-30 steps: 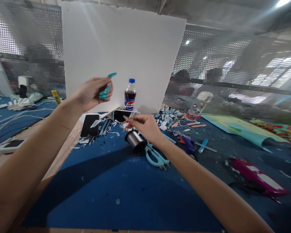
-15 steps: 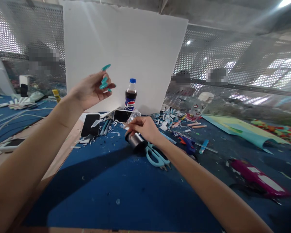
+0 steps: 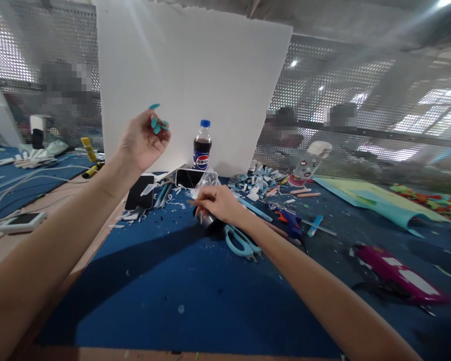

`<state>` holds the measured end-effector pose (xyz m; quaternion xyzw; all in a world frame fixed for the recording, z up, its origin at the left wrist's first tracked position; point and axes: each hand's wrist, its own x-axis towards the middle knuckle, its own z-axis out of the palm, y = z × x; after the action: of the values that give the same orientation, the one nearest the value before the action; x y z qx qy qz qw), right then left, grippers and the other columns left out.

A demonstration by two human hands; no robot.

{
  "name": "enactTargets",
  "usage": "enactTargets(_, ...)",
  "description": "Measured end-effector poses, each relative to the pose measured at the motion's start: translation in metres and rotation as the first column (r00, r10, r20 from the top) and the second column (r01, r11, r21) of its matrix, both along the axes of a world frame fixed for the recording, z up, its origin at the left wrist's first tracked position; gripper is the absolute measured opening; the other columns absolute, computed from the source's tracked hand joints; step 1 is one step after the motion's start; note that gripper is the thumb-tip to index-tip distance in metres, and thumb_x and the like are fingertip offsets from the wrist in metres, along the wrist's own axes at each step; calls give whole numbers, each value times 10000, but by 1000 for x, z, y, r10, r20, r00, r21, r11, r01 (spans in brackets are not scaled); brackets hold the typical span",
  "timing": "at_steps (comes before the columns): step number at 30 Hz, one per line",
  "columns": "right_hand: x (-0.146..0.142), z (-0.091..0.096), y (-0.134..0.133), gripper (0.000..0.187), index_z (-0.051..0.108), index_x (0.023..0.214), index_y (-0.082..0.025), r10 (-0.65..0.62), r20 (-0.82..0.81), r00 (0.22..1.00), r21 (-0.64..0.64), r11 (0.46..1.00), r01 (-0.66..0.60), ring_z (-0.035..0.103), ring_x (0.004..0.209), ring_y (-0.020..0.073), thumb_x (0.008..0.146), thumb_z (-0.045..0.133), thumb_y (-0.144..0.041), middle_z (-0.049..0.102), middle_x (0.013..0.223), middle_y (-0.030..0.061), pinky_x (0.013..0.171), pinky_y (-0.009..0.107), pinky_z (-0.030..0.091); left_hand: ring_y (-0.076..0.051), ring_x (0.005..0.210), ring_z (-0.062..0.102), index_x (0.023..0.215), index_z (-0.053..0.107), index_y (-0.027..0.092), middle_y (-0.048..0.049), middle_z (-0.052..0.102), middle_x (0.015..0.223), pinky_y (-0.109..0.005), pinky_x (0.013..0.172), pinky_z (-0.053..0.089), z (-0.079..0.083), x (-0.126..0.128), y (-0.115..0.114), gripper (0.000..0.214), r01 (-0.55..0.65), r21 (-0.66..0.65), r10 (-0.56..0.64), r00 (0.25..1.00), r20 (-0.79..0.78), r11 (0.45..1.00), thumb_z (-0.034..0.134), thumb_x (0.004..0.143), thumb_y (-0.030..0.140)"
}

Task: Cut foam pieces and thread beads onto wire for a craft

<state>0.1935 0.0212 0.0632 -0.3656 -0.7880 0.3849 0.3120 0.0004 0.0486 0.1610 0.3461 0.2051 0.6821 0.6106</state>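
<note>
My left hand [image 3: 146, 140], with long teal nails, is raised in front of the white board. Its fingers are curled in; whatever they pinch, if anything, is too fine to see. Low over the blue mat, my right hand [image 3: 218, 203] has its fingers closed at a spool of thread [image 3: 210, 224], greyish with dark ends, lying on its side. The hand hides much of the spool. Light-blue scissors [image 3: 242, 243] lie just right of the spool. Behind the right hand is a clear plastic piece [image 3: 209, 179].
A cola bottle [image 3: 202, 148] stands before the white board [image 3: 195, 65]. Phones [image 3: 140, 193], paper scraps [image 3: 263, 180] and a blue glue gun [image 3: 293, 224] lie around. A purple pouch-like item [image 3: 398, 276] is at right. White cables [image 3: 30, 178] cross the left.
My left hand has shifted slightly left and its fingers have curled in more. My right hand has turned lower over the spool, covering more of it. The view has shifted slightly.
</note>
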Motion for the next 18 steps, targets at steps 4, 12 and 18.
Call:
enactTargets(4, 0, 11, -7, 225, 574, 794, -156, 103, -148, 984, -246, 959, -138, 621, 614, 133, 687, 687, -318, 659, 669, 47, 639, 279, 501, -60, 484, 467, 507, 407, 172, 37, 425, 442, -176, 547, 446, 0, -4, 0, 410, 143, 70, -134, 984, -117, 987, 311, 906, 176)
enactTargets(12, 5, 33, -12, 368, 627, 785, -185, 26, -412, 911, -237, 962, -134, 399, 418, 76, 797, 487, -524, 539, 516, -16, 461, 247, 349, -73, 457, 485, 480, 528, 141, -1, 525, 481, -188, 507, 391, -20, -9, 22, 309, 3, 188, 143, 633, -761, 982, 521, 788, 158)
enactTargets(18, 15, 43, -4, 426, 605, 1056, -208, -185, -452, 873, -160, 979, 124, 260, 405, 54, 894, 301, -461, 594, 1183, 66, 475, 281, 330, -88, 428, 428, 459, 549, 160, 13, 512, 454, -198, 462, 307, -27, -11, 21, 273, 344, 223, 181, 152, -972, 912, 548, 732, 153)
